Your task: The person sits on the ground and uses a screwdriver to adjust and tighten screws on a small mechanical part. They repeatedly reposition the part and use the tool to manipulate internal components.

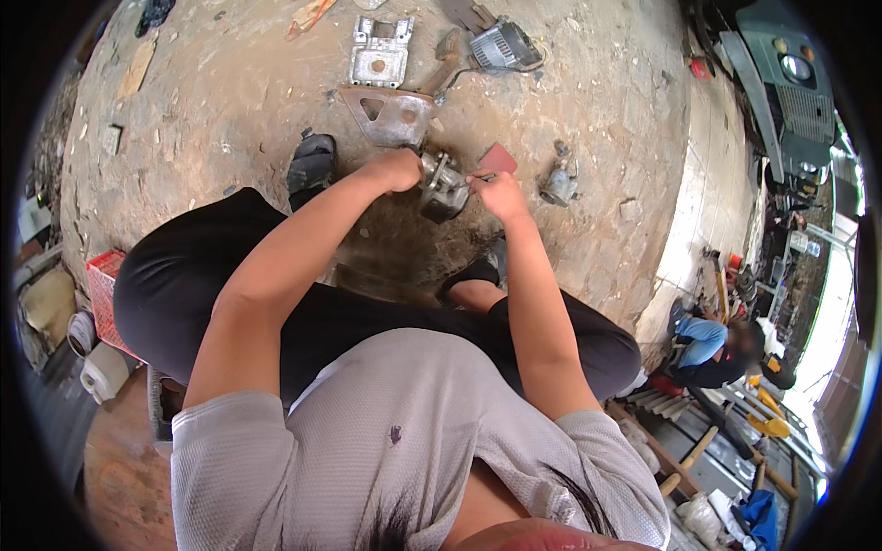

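A grey cast-metal part point(445, 191) with a rounded body is between my two hands, low over the dirt floor. My left hand point(399, 171) is closed against its left end. On the opposite side my right hand point(501, 194) pinches a small thin metal piece point(484, 176), whose kind is too small to make out, close against the part. Just beyond the right hand is a reddish-brown flat sheet point(497, 159), perhaps sandpaper. My fingers hide some of the part's ends.
Ahead lie a metal bracket point(397, 118), a silvery plate casting point(378, 66) and a ribbed motor housing point(505, 48). To the right sits another small casting point(559, 184). My sandalled foot point(312, 163) is beside the left arm. A person point(721, 349) crouches at far right.
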A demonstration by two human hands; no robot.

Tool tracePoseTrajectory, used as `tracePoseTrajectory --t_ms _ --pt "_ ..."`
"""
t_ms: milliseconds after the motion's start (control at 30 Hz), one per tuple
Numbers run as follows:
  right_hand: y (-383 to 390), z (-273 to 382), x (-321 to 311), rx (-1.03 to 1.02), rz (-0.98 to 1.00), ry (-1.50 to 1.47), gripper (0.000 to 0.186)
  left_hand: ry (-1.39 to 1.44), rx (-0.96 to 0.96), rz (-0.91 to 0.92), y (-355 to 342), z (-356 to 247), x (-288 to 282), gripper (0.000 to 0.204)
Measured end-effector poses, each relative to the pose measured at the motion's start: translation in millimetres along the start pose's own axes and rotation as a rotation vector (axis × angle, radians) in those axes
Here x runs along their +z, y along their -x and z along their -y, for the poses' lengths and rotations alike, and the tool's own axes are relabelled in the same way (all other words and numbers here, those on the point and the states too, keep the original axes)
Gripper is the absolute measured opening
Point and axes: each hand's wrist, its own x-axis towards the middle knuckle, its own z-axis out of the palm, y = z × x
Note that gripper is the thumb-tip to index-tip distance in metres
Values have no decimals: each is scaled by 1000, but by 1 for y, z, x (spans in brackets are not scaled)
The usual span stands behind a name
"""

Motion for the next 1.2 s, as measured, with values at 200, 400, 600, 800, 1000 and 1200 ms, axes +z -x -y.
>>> tracePoseTrajectory --t_ms 200,400,600,800,1000,1200 --pt "35 7 46 -17 156 -72 33 -342 155 -206 -19 18 14 35" --pt "75 10 57 -149 61 1 26 -229 91 -160 -18 5 -3 38" --pt "79 12 61 -238 -87 -142 22 -219 51 -163 -29 19 -6 36" --pt "36 11 62 -96 -137 -180 25 -203 83 -175 -27 28 -11 34" --pt "19 -5 61 -53 -257 -268 26 -185 100 -181 -17 34 -14 35" --pt "6 -42 74 63 -337 -409 24 -205 73 -141 -17 34 -21 36"
